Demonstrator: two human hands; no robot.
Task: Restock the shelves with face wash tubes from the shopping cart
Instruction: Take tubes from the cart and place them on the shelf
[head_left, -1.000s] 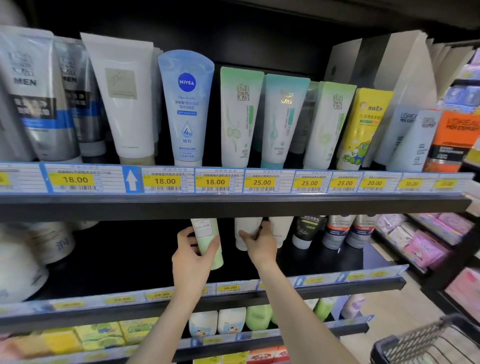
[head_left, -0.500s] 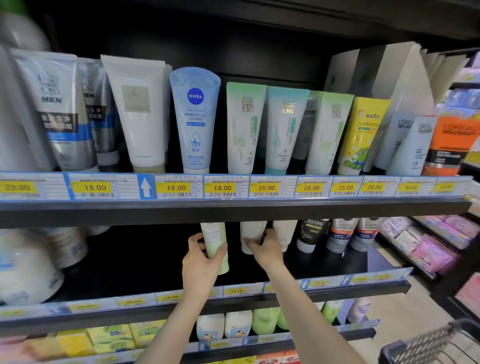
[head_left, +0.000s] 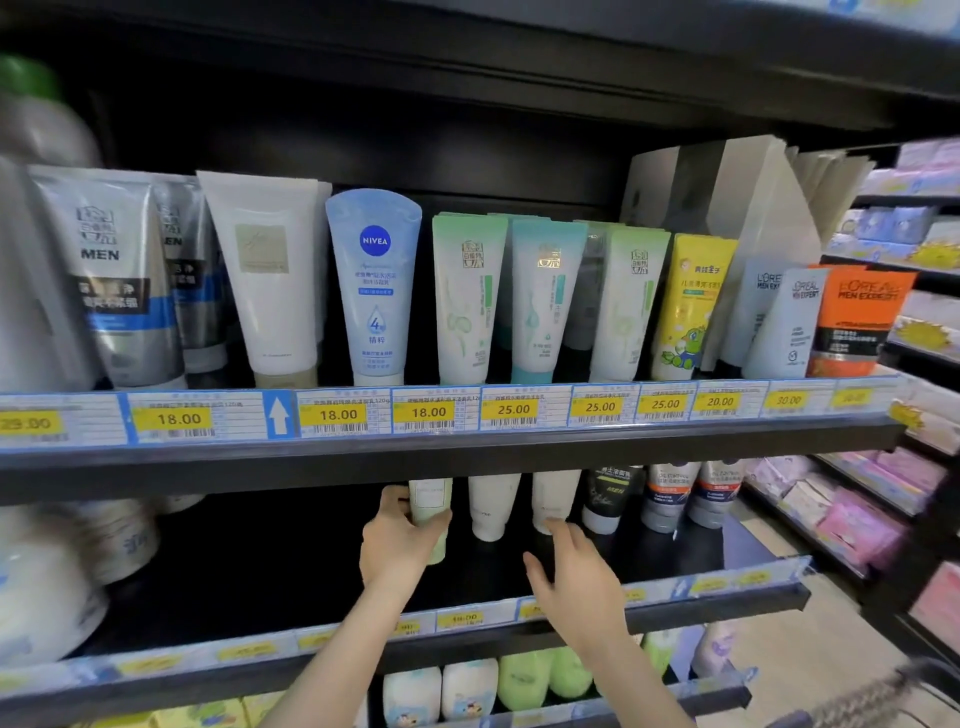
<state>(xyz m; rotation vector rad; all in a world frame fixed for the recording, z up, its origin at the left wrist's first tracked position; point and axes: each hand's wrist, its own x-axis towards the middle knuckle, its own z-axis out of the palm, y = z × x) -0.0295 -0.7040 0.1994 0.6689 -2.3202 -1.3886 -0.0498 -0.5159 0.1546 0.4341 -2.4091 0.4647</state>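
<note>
My left hand (head_left: 397, 540) grips a pale green face wash tube (head_left: 431, 506) that stands cap-down on the middle shelf (head_left: 727, 597), under the top shelf's edge. My right hand (head_left: 576, 577) hovers with fingers spread and relaxed just in front of two white tubes (head_left: 491, 506), its fingertips close to the right one (head_left: 553, 501), holding nothing. The tubes' upper parts are hidden behind the price rail (head_left: 467, 413).
The top shelf holds a full row of tubes, among them a blue Nivea tube (head_left: 374, 286) and an orange tube (head_left: 860, 322). Dark tubes (head_left: 670, 496) stand right of the white ones. White tubs (head_left: 47, 587) sit at the left. The cart's corner (head_left: 878, 701) shows bottom right.
My right hand has let go of the white tube and drawn back to the right, fingers spread. My left hand still holds the green tube. The camera has tilted up a little.
</note>
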